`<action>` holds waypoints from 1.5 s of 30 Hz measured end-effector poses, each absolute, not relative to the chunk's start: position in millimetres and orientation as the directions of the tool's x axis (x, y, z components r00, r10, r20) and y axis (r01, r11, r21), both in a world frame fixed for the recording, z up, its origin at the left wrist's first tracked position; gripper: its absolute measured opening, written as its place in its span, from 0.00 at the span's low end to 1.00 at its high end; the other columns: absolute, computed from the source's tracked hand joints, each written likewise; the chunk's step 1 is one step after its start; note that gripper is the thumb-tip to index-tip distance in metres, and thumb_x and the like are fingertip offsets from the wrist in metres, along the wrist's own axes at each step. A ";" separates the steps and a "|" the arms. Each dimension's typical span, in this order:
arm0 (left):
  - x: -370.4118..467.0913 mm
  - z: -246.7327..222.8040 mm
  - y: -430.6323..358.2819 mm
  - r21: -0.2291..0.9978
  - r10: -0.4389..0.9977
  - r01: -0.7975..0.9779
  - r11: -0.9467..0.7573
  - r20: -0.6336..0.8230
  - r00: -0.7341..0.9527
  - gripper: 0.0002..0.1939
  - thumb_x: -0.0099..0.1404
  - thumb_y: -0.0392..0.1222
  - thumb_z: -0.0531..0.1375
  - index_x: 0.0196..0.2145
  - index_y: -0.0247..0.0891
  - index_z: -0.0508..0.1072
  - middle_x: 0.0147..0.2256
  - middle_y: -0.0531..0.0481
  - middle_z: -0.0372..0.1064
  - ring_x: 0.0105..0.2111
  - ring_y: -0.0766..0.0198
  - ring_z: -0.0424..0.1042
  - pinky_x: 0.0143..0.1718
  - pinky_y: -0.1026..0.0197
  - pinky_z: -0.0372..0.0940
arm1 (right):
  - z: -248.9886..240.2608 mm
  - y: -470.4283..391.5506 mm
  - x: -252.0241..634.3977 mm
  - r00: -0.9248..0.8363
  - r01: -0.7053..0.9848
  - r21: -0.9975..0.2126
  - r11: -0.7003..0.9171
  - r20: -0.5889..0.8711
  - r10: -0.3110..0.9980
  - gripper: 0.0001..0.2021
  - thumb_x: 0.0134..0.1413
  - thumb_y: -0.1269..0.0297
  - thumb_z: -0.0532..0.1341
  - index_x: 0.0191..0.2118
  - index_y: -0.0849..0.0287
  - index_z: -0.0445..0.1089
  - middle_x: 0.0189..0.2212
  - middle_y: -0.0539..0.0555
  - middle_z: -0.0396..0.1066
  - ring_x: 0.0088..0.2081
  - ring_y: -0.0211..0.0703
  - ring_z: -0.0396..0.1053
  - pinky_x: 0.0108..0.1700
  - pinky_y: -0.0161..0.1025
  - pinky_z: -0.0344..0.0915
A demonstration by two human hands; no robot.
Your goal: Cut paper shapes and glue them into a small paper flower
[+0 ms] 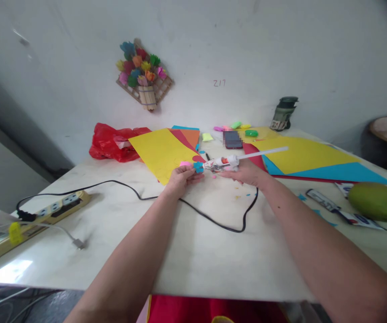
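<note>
Near the middle of the table, my right hand [245,172] is wrapped round a white hot glue gun [225,162]. A long translucent glue stick [263,153] juts from its back end toward the right. The gun's nozzle points left, at a small blue paper flower [198,167]. My left hand [182,178] pinches that flower between its fingers. Whether the nozzle touches the paper, I cannot tell. A black cord [213,220] loops below my right hand and runs left under my left wrist. Behind my left hand lies a yellow sheet [161,150], with a pink piece [185,164] on it.
A power strip [55,208] and a white cable plug [78,243] lie at the left. Colored sheets [307,154], a phone [232,139] and a bottle [284,114] are behind. At right are a glue tube [323,200] and a green fruit [378,202]. A red bag [112,141] sits back left.
</note>
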State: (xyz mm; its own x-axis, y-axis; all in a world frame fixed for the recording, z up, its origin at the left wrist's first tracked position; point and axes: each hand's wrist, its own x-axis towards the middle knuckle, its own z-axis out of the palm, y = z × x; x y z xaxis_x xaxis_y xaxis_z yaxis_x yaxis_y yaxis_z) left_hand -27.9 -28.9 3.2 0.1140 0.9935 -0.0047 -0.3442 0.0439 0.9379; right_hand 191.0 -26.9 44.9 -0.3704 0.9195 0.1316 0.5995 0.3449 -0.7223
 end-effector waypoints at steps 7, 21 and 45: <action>-28.2 2.8 -29.0 0.942 0.992 -0.334 0.039 0.004 0.126 0.05 0.51 0.34 0.61 0.26 0.30 0.68 0.30 0.41 0.72 0.32 0.57 0.73 0.35 0.57 0.68 | 46.9 -28.0 191.2 -0.374 0.581 -0.737 0.345 0.135 0.918 0.21 0.39 0.50 0.61 0.34 0.63 0.71 0.18 0.50 0.63 0.17 0.31 0.57 0.15 0.29 0.55; -26.3 6.0 -31.9 0.948 0.993 -0.317 0.022 0.016 0.119 0.09 0.48 0.37 0.63 0.27 0.30 0.68 0.29 0.42 0.72 0.31 0.58 0.73 0.35 0.58 0.68 | 41.5 -24.5 191.5 -0.318 0.415 -0.841 0.347 0.223 0.921 0.20 0.39 0.48 0.60 0.25 0.65 0.67 0.14 0.50 0.62 0.13 0.31 0.56 0.16 0.32 0.55; -47.9 25.7 -26.6 0.894 0.958 -0.376 -0.243 0.162 -0.236 0.13 0.50 0.43 0.63 0.32 0.34 0.68 0.33 0.45 0.72 0.32 0.63 0.73 0.36 0.61 0.65 | 23.1 -11.1 182.3 -0.213 0.760 -0.514 0.398 0.383 0.899 0.28 0.51 0.58 0.54 0.58 0.56 0.52 0.48 0.58 0.66 0.47 0.52 0.65 0.42 0.42 0.61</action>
